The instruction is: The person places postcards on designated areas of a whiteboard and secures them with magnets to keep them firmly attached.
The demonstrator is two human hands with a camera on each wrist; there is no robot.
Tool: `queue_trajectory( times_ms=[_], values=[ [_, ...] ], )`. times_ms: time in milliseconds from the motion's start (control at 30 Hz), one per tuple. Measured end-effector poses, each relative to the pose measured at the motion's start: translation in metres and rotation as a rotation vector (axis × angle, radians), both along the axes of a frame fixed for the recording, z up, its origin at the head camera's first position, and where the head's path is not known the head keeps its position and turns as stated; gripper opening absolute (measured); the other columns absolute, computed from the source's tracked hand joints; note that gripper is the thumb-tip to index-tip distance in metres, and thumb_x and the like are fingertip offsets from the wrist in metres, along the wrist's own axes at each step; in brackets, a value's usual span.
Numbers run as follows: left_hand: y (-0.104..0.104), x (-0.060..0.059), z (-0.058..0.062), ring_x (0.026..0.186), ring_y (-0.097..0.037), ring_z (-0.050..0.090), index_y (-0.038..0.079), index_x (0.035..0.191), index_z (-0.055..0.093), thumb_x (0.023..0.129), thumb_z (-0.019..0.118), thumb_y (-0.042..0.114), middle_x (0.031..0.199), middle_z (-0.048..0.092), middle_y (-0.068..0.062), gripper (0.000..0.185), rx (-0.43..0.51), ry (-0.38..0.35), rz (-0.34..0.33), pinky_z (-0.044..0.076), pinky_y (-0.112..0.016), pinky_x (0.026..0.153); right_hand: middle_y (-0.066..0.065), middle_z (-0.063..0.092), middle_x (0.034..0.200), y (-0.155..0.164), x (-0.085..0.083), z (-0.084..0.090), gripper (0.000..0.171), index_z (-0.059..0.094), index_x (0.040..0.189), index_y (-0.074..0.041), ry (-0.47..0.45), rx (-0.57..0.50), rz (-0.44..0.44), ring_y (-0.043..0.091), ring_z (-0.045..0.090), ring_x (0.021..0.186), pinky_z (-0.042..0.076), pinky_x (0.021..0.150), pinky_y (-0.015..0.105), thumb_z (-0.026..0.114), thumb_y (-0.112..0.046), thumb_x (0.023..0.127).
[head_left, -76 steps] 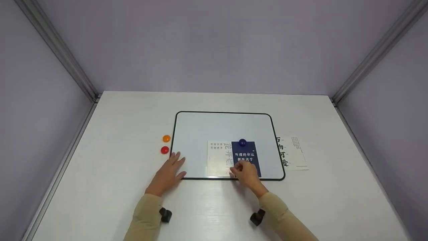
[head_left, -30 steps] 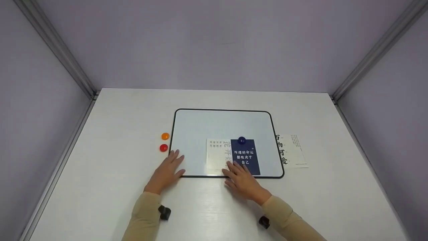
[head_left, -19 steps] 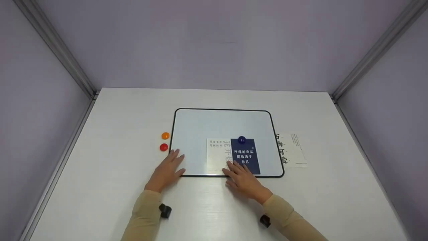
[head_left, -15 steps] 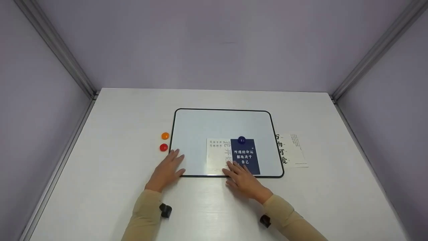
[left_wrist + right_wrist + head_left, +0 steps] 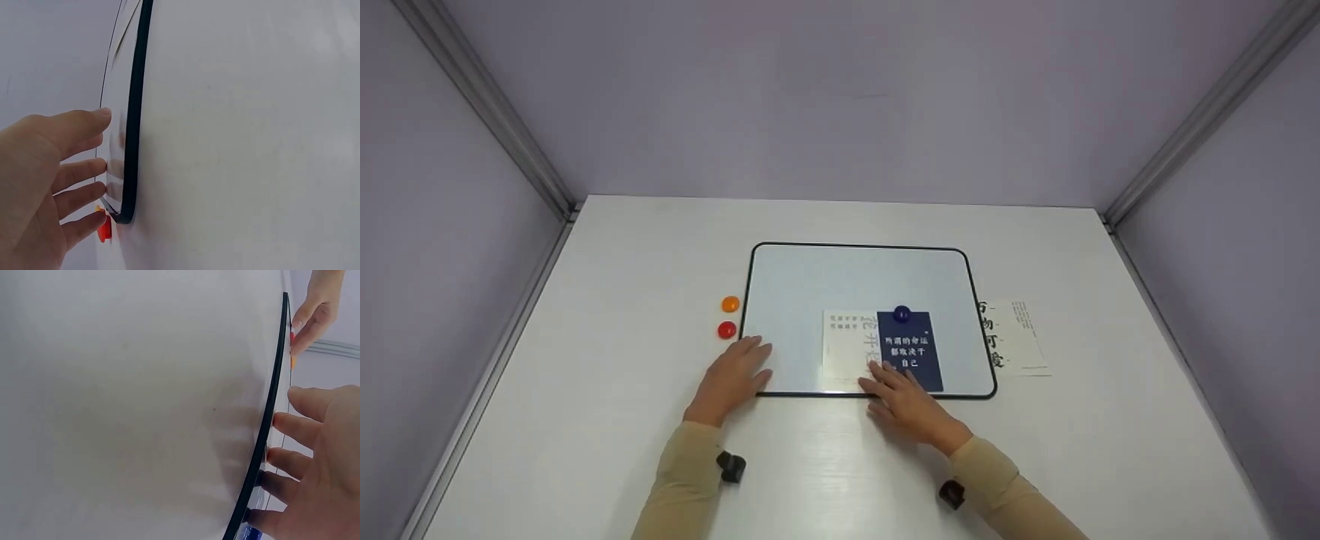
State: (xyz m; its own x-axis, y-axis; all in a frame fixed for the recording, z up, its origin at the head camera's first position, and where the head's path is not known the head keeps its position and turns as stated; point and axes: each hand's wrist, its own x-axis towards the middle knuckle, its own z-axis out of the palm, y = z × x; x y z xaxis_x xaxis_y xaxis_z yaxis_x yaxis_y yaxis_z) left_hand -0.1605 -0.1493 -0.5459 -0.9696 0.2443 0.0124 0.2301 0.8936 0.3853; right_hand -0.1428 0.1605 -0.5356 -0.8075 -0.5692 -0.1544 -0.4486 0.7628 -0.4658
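A black-framed whiteboard [image 5: 810, 292] lies flat on the white table. A dark blue card [image 5: 910, 351] sits on it under a blue magnet [image 5: 901, 313], overlapping a cream card [image 5: 847, 352]. My right hand [image 5: 901, 399] lies flat with straight fingers on the lower edges of both cards, seen beside the board frame [image 5: 264, 433] in the right wrist view. My left hand [image 5: 733, 379] rests flat at the board's lower left corner [image 5: 125, 216], holding nothing. A red magnet [image 5: 727, 330] and an orange magnet [image 5: 730, 304] lie just left of the board.
A third cream card [image 5: 1016, 337] with black characters lies on the table, partly tucked under the board's right edge. Lilac walls with metal corner rails [image 5: 487, 120] enclose the table on three sides.
My right hand went from pinching the cards' lower edge to lying flat on them. My left hand has crept slightly up and right onto the board's corner.
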Motion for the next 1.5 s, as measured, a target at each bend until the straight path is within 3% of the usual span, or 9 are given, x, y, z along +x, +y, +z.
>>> queue_trajectory(
  times_ms=[367, 733, 933, 1100, 1500],
  values=[
    [-0.004, 0.0, 0.002, 0.116, -0.026, 0.062, 0.005, 0.124, 0.063, 0.089, 0.068, 0.019, 0.12, 0.066, -0.013, 0.038, 0.012, 0.157, 0.018, 0.052, -0.04, 0.102, 0.014, 0.032, 0.158, -0.002, -0.001, 0.002, 0.046, 0.047, 0.142, -0.011, -0.031, 0.021, -0.021, 0.038, 0.028, 0.148, 0.022, 0.118, 0.064, 0.051, -0.027, 0.099],
    [-0.014, -0.002, 0.008, 0.109, -0.026, 0.061, 0.009, 0.129, 0.061, 0.092, 0.065, 0.022, 0.118, 0.064, -0.013, 0.04, 0.094, 0.01, 0.173, 0.053, -0.042, 0.1, 0.016, 0.033, 0.157, 0.0, -0.002, 0.002, 0.047, 0.047, 0.142, -0.011, -0.028, 0.006, -0.009, 0.04, 0.028, 0.147, 0.022, 0.117, 0.065, 0.052, -0.026, 0.099],
    [-0.022, -0.004, 0.005, 0.088, -0.022, 0.059, 0.007, 0.124, 0.064, 0.09, 0.067, 0.019, 0.101, 0.066, -0.011, 0.036, 0.101, 0.086, 0.177, 0.057, -0.037, 0.083, 0.015, 0.032, 0.158, -0.001, -0.001, 0.002, 0.047, 0.047, 0.142, -0.012, -0.036, 0.004, -0.015, 0.04, 0.028, 0.147, 0.022, 0.118, 0.064, 0.053, -0.026, 0.098],
    [-0.028, -0.006, 0.0, 0.072, -0.018, 0.052, 0.008, 0.122, 0.065, 0.089, 0.069, 0.019, 0.084, 0.063, -0.009, 0.036, 0.115, 0.099, 0.203, 0.049, -0.03, 0.068, 0.015, 0.032, 0.158, -0.001, -0.002, 0.002, 0.046, 0.048, 0.142, -0.012, -0.036, 0.008, -0.019, 0.04, 0.027, 0.147, 0.021, 0.118, 0.064, 0.053, -0.026, 0.098],
    [-0.044, -0.009, -0.01, 0.061, -0.014, 0.043, 0.006, 0.117, 0.068, 0.085, 0.072, 0.018, 0.07, 0.056, -0.007, 0.034, 0.137, 0.138, 0.265, 0.036, -0.023, 0.056, 0.016, 0.032, 0.157, -0.001, -0.001, 0.003, 0.046, 0.048, 0.141, -0.01, -0.054, -0.001, -0.03, 0.04, 0.027, 0.147, 0.021, 0.118, 0.065, 0.054, -0.024, 0.098]
  ],
)
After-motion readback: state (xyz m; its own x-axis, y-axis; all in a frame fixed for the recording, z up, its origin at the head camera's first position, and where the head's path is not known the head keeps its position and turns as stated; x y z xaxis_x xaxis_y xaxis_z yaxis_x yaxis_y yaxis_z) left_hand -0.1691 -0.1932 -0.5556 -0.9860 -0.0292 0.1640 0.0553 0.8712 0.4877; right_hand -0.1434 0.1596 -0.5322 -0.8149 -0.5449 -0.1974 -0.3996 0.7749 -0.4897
